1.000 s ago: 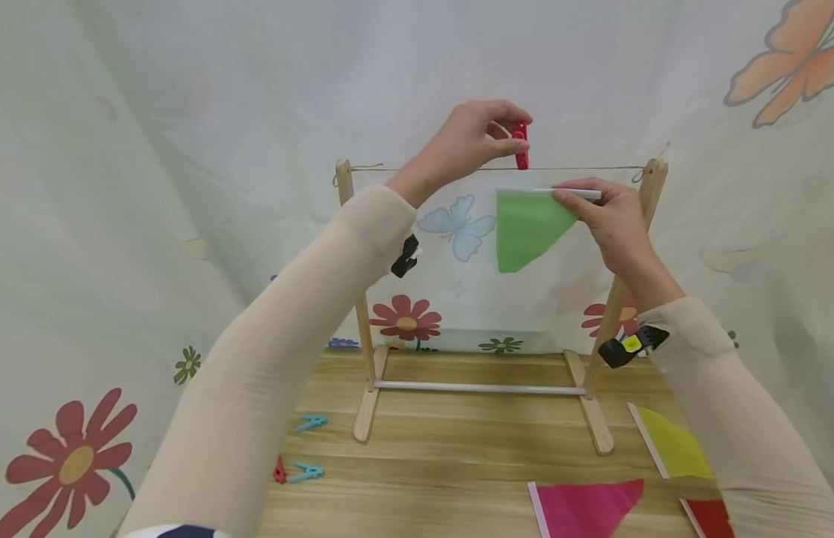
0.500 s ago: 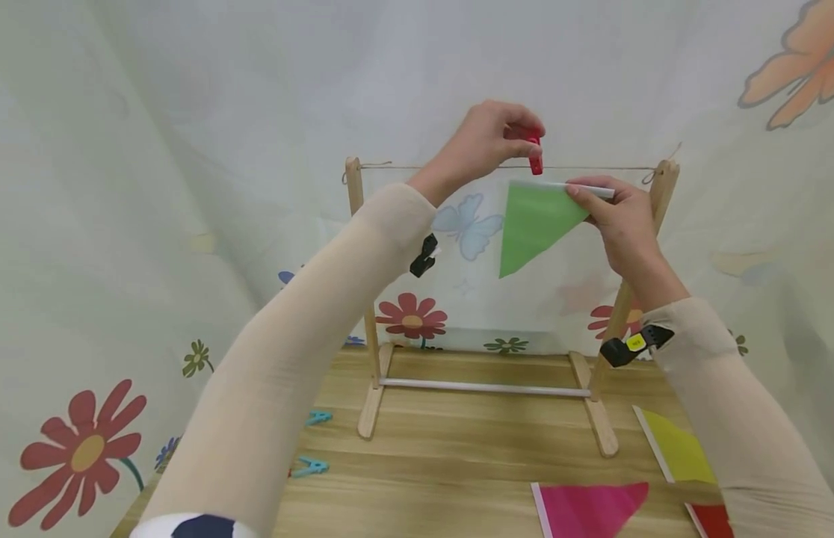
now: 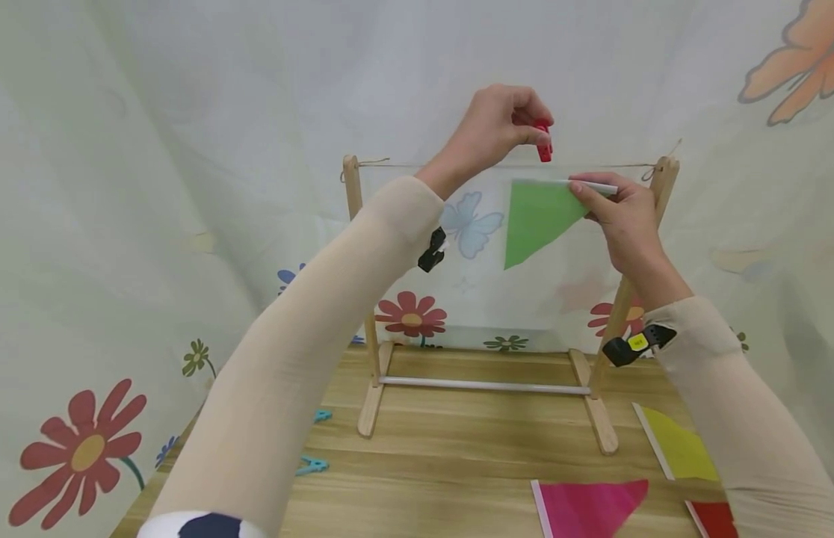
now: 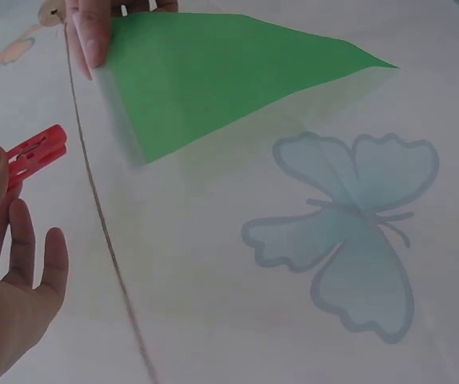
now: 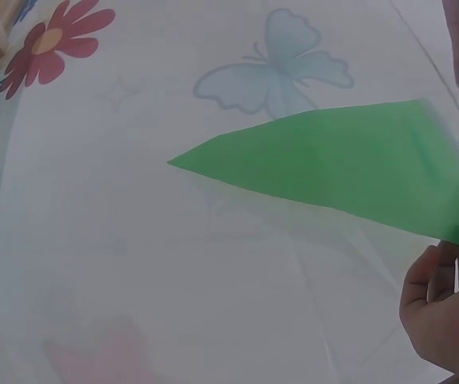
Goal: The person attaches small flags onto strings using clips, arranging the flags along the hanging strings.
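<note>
My left hand point(image 3: 501, 127) pinches a red clothespin point(image 3: 544, 143) just above the string point(image 3: 457, 166) of a small wooden rack point(image 3: 355, 224). The same red clothespin point(image 4: 36, 152) shows in the left wrist view, beside the string point(image 4: 101, 224). My right hand point(image 3: 615, 213) holds a green triangular flag point(image 3: 534, 218) by its white top edge, just under the string near the right post point(image 3: 649, 224). The green flag point(image 5: 349, 164) hangs point down, and my right hand's fingers point(image 5: 441, 308) grip its edge.
On the wooden table point(image 3: 457, 456) lie a pink flag point(image 3: 585, 504), a yellow flag point(image 3: 679, 447) and a red flag point(image 3: 716, 519) at the right front, and blue clothespins point(image 3: 312, 465) at the left. A flower-and-butterfly cloth point(image 3: 121, 224) hangs behind the rack.
My left hand has lifted the red clothespin a little and carried it right, over the flag's top edge. The green flag has risen slightly closer to the string.
</note>
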Demonstrator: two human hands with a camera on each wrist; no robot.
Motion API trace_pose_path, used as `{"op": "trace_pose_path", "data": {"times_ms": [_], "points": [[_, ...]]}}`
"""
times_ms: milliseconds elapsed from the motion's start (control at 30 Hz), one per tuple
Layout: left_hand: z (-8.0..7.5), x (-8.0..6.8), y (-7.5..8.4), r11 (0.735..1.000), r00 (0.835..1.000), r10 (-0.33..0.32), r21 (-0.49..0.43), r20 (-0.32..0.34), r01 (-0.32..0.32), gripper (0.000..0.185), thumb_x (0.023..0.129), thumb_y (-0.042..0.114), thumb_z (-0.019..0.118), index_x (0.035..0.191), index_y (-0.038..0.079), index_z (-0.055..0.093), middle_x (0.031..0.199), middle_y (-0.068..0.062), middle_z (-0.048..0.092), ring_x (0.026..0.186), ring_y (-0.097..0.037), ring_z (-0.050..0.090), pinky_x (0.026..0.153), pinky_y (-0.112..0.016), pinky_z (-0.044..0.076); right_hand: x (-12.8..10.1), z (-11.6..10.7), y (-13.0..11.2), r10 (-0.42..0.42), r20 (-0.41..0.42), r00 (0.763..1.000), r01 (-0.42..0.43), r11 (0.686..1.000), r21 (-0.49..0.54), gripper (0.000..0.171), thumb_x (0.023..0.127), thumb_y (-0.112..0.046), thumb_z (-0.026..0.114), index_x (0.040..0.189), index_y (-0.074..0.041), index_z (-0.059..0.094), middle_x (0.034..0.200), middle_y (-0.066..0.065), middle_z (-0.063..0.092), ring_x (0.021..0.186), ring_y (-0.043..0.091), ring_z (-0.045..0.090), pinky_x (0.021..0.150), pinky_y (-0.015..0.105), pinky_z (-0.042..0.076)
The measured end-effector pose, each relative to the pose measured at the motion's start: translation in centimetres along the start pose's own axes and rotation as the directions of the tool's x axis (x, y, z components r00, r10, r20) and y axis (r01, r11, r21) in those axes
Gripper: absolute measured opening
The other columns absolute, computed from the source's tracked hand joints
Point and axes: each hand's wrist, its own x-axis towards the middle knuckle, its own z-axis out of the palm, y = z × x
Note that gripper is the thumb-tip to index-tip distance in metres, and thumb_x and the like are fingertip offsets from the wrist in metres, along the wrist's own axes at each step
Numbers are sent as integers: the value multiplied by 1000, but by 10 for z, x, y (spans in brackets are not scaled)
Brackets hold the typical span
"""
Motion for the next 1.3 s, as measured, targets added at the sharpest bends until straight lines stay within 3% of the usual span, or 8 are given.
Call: {"op": "trace_pose_path", "data": {"times_ms": [433,667,967,1300], "points": [[7,-2,-8,997,992,-75,17,98,74,23,88,4,78,109,-3,71,101,-10,73,92,-17,68,87,-18,52,1,4,2,-43,-25,999,45,996,80,30,86,-19,82,112,-5,77,111,3,65,90,13,66,84,17,55],[11,-2,-12,999,993,-54,-1,104,54,24,87,5,79,109,-2,72,101,-10,73,92,-17,68,87,-18,52,0,8,0,-79,-53,995,83,993,85,29,87,-19,81,112,-4,77,110,3,67,93,14,66,87,18,54],[20,2,-6,999,994,-41,16,104,39,22,89,6,77,109,-1,72,102,-8,73,92,-15,68,86,-18,52,-3,20,-3,-18,-210,978,28,999,42,31,87,-28,81,113,-11,77,114,0,64,100,14,61,96,25,47],[29,7,-4,999,994,-32,19,106,30,25,90,7,77,113,0,72,104,-7,73,94,-12,68,86,-16,51,-7,20,-6,2,-237,972,6,999,32,35,86,-33,80,113,-12,76,109,-2,67,104,14,58,100,31,41]]}}
